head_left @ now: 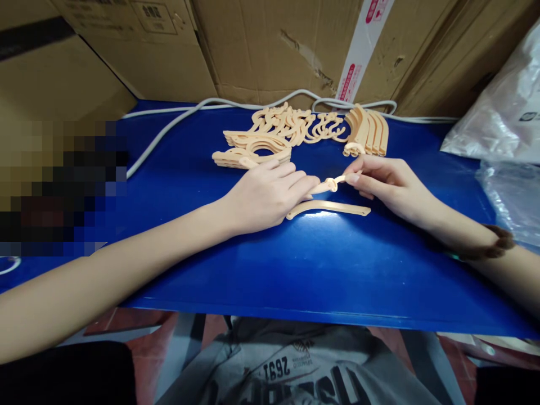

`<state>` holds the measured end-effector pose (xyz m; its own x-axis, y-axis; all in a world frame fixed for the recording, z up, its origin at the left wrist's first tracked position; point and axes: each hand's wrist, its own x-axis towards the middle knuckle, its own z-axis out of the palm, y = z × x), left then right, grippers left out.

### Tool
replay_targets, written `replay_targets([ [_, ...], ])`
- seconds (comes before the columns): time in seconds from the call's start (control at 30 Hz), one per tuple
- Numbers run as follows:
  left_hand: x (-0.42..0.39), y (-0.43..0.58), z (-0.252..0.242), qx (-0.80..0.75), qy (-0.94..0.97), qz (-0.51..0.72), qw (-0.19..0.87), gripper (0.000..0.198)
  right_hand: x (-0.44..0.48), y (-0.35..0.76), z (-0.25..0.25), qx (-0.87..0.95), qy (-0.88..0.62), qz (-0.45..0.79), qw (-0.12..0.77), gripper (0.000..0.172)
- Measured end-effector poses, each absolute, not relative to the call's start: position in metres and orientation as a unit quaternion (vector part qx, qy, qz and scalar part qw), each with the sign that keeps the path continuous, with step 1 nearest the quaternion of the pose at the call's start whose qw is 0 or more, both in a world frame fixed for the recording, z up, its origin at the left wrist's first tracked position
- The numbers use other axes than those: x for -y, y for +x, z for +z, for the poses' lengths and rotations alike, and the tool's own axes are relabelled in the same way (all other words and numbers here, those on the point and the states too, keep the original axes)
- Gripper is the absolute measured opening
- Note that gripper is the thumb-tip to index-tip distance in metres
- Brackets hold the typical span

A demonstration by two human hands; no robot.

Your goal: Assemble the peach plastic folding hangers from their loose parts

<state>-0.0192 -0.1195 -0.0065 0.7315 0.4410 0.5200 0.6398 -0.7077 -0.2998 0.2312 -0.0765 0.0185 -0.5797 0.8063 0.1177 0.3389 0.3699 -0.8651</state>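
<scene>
My left hand (273, 194) lies palm down over a beige plastic hanger arm (319, 188), its fingers closed on it. The arm's near end juts out past my fingertips. At that end sits the ring of a beige hanger hook (333, 184). Thumb and fingers of my right hand (382, 180) pinch the hook's other end, partly covering it. Just below them a loose curved hanger arm (333, 207) rests on the blue table, its left end close to my left hand. How the ring and the arm fit together is too small to tell.
Behind my hands are stacked beige hanger pieces (253, 149), a heap of hooks (291, 122) and a row of curved arms (371, 132). A white cable (169, 132) runs along the back before cardboard boxes (270, 50). Clear plastic bags (498, 107) lie right on the blue table (261, 270).
</scene>
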Motion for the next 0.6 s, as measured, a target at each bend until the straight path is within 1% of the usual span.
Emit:
replay_targets([
  [0.2,0.1176,-0.0206,-0.0062,0.292,-0.910,-0.198,0.219,0.042,0.0770,0.2316,0.0189,0.799,-0.371,0.386,0.274,0.025],
  [0.37,0.1163,-0.0215,-0.0067,0.291,-0.913,-0.200,0.206,0.041,0.0791,0.2319,0.0205,0.815,-0.347,0.369,0.282,0.020],
  [0.6,0.1169,-0.0210,-0.0081,0.287,-0.920,-0.196,0.181,0.041,0.0802,0.2321,0.0240,0.813,-0.330,0.411,0.247,0.028],
])
